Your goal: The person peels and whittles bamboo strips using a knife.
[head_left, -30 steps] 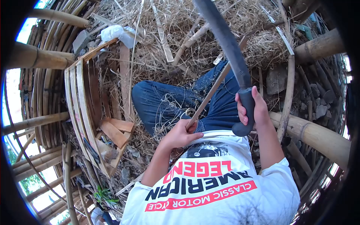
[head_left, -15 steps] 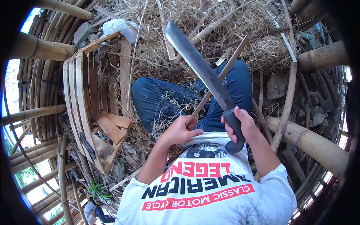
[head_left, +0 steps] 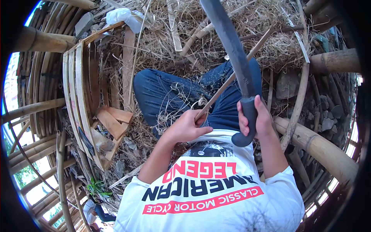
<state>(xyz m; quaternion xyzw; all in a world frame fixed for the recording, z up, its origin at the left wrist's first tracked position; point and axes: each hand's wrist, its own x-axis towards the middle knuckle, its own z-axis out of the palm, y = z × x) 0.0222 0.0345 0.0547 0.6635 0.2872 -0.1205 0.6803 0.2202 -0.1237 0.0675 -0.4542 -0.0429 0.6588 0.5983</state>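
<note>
My right hand (head_left: 258, 120) is wrapped around the black handle of a machete (head_left: 231, 40), whose long dark blade points forward and up past the frame's top edge. My left hand (head_left: 188, 127) is closed on the near end of a thin bamboo strip (head_left: 219, 94), with the thumb stretched out to the right. The strip slants forward and right, and the blade crosses over it in this view. Both hands are close to my waist, above my crossed legs in blue jeans (head_left: 154, 94). Curly shavings (head_left: 170, 110) lie on the jeans.
Dry shavings (head_left: 278, 50) cover the ground ahead. To the left stand a slatted wooden crate (head_left: 79, 89), short wood pieces (head_left: 112, 125) and a white plastic bag (head_left: 123, 18). A thick bamboo pole (head_left: 317, 149) and stones (head_left: 288, 85) are on the right.
The machete has swung more upright, its tip moving up and right out of frame, and my right hand has risen slightly. The strip in my left hand has shifted slightly to the right.
</note>
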